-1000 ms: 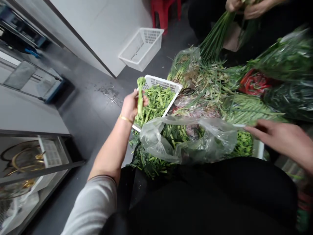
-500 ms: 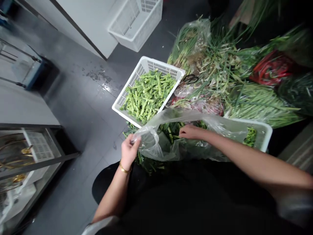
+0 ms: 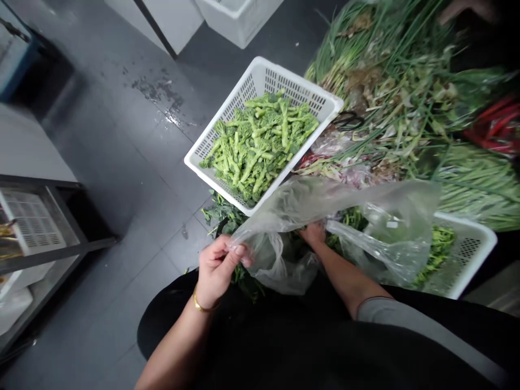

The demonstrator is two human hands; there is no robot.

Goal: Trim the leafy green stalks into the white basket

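Note:
My left hand (image 3: 221, 265), with a gold bracelet at the wrist, pinches the edge of a clear plastic bag (image 3: 296, 203). The bag stretches to the right, over part of a white basket (image 3: 473, 265) that holds small green stems. My right hand (image 3: 314, 234) reaches down by the bag among dark leafy greens; its fingers are mostly hidden behind the plastic. Beyond my left hand, a white basket (image 3: 262, 64) holds a heap of trimmed green broccoli stems (image 3: 260, 146).
Green onions (image 3: 390, 81), black-handled scissors (image 3: 348, 120), bagged red peppers (image 3: 498, 127) and long green beans (image 3: 479, 181) lie at the right. Another white crate (image 3: 241, 24) stands at the top. A metal shelf (image 3: 52, 216) is at the left. Part of another person's hand shows at top right.
My right hand has moved down and slightly left, deeper by the bag, and its forearm has drawn in. The bag is lifted and spread wider at the right. The view has shifted closer.

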